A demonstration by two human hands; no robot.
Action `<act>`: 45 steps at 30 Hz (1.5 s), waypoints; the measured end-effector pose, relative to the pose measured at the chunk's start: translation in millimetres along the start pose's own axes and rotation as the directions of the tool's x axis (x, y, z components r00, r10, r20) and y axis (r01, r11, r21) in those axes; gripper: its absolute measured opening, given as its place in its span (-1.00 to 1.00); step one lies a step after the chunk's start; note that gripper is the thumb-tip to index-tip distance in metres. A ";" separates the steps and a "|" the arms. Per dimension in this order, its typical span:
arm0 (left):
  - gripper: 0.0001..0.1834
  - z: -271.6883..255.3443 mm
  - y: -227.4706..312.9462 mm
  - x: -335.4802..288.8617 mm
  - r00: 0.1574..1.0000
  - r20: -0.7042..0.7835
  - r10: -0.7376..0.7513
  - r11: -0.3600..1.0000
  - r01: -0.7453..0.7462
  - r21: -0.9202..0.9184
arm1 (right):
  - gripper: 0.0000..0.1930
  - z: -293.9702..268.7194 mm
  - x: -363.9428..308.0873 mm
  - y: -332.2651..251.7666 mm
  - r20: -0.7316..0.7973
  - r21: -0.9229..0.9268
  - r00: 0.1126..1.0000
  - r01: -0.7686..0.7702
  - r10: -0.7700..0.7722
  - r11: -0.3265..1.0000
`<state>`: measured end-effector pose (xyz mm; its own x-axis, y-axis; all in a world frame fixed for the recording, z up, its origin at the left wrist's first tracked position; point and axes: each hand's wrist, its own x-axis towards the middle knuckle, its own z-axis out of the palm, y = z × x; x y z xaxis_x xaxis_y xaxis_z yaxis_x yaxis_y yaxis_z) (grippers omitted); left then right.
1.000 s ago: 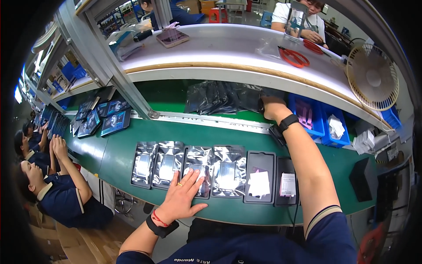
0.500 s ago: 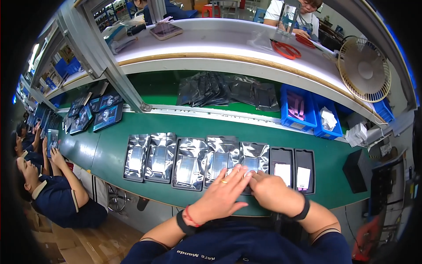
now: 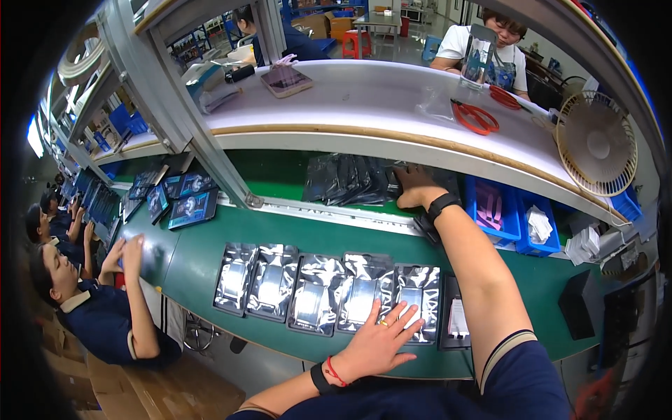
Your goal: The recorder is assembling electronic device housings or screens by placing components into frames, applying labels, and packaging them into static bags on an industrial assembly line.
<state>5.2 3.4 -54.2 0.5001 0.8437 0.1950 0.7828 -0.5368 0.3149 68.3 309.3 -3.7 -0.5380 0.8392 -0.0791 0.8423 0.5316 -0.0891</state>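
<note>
On the green table stands a row of black trays with shiny silver bags lying in them. My left hand [image 3: 378, 344] rests with fingers spread on the silver bag [image 3: 418, 294] at the row's right end. Under the white shelf, my right hand [image 3: 416, 186] reaches into a pile of dark plastic bags [image 3: 346, 178], its fingers stretched out and partly lost in shadow. Whether it grips a bag is unclear. Below my right forearm, a black tray [image 3: 456, 325] holding a white card is partly hidden.
Blue bins [image 3: 492, 217] with pink and white pieces stand right of the bag pile. Printed boxes [image 3: 192, 208] are heaped at the left. Red-handled scissors [image 3: 476, 117], a phone [image 3: 287, 82] and a fan [image 3: 596, 143] are at shelf height. Co-workers sit left and opposite.
My right hand has left the silver bag beside my left hand and gone forward under the shelf to the dark bags. My left hand stays on the bag. The view has tilted up.
</note>
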 end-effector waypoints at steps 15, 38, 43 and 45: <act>-0.26 -1.5 -4.8 0.5 1.000 -0.024 0.005 1.000 -0.005 0.004 | -0.54 -27.1 -200.0 -8.2 -0.544 0.022 0.792 0.343 -0.276 0.939; -0.21 26.0 46.8 44.2 0.984 0.101 0.148 0.985 -0.137 -0.100 | -0.42 0.2 -34.3 20.5 0.151 0.144 0.922 -0.377 0.357 0.915; -0.21 22.7 37.8 42.8 0.990 0.095 0.105 0.987 -0.092 -0.132 | -0.37 5.2 -26.0 15.0 0.073 0.099 0.878 -0.478 0.472 0.873; -0.21 22.0 39.1 44.7 0.989 0.090 0.121 0.985 -0.108 -0.138 | -0.41 28.5 -14.8 37.1 0.009 0.086 0.879 -0.475 0.476 0.876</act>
<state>66.3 20.1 -53.6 0.6221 0.7689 0.1475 0.6659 -0.6187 0.4168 106.6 313.3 -34.1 -0.0721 0.9900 -0.1212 0.9905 0.0568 -0.1254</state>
